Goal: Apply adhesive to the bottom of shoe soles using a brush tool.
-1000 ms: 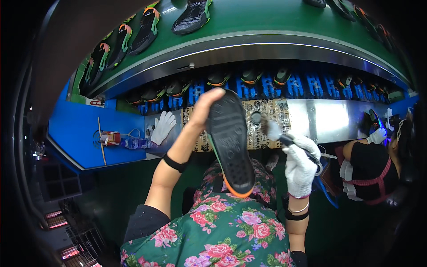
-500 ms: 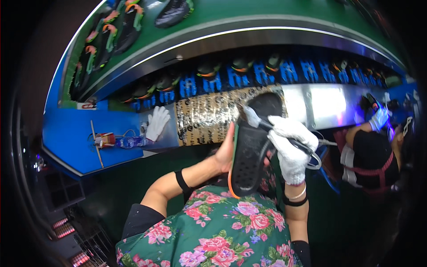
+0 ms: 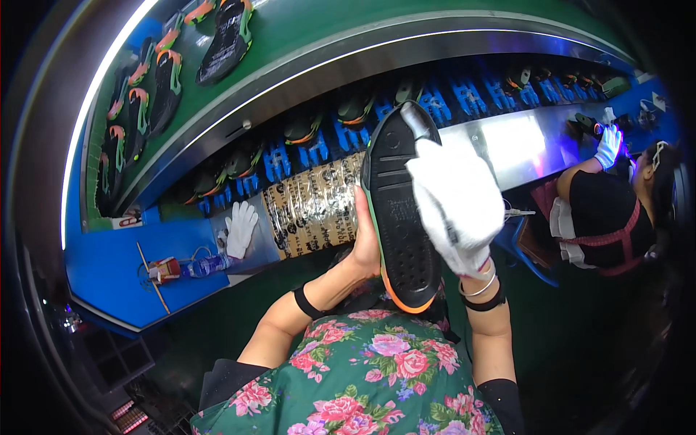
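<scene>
Bare left hand (image 3: 367,235): grip clasps black sole (image 3: 402,210) by left edge. White-gloved right hand (image 3: 458,203): grip closed around brush (image 3: 415,119), handle mostly hidden, head at sole's far end, contact unclear. Sole held up before flowered garment (image 3: 391,355), far end overlapping desk (image 3: 500,148) in view. Loose glove (image 3: 241,228) lies on desk between taped cardboard (image 3: 312,210) and bottle (image 3: 194,267).

I hold a long black shoe sole (image 3: 400,217) edged in green and orange, orange end toward me; my pale-tipped brush (image 3: 414,118) overlaps its far end.
</scene>
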{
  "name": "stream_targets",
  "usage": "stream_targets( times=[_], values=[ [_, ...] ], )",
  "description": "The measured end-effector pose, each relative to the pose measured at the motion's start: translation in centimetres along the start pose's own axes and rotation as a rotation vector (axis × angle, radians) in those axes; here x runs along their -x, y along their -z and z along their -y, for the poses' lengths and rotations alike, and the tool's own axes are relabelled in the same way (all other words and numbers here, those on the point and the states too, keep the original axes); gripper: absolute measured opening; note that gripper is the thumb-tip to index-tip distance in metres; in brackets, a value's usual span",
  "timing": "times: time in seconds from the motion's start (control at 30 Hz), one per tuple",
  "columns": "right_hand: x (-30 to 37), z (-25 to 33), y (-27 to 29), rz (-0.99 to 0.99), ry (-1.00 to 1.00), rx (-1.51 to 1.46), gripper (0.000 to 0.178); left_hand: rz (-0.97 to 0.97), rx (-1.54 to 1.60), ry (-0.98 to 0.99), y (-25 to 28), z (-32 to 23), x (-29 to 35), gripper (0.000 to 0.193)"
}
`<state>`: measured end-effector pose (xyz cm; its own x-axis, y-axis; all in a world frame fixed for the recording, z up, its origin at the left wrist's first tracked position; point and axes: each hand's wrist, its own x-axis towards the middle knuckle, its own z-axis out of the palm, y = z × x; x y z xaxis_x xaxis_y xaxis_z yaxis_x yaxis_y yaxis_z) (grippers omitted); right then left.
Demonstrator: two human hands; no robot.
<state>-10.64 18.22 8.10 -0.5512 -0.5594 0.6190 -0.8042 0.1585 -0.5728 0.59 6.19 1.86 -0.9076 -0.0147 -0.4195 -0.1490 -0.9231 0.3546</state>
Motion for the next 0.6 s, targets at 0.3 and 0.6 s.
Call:
stream_targets(
  times=[0.3,0.6],
  values=[
    [0.4,1.5,-0.8,-0.166,-0.090,-0.123,0.023,-0.029,-0.286,-0.136,2.9,-0.9,0.1,0.099],
    [1.5,0.7,-0.2,0.011,-0.044,-0.372,0.035,-0.151,-0.237,-0.137,3.5,-1.5,-2.0,0.097]
  ],
)
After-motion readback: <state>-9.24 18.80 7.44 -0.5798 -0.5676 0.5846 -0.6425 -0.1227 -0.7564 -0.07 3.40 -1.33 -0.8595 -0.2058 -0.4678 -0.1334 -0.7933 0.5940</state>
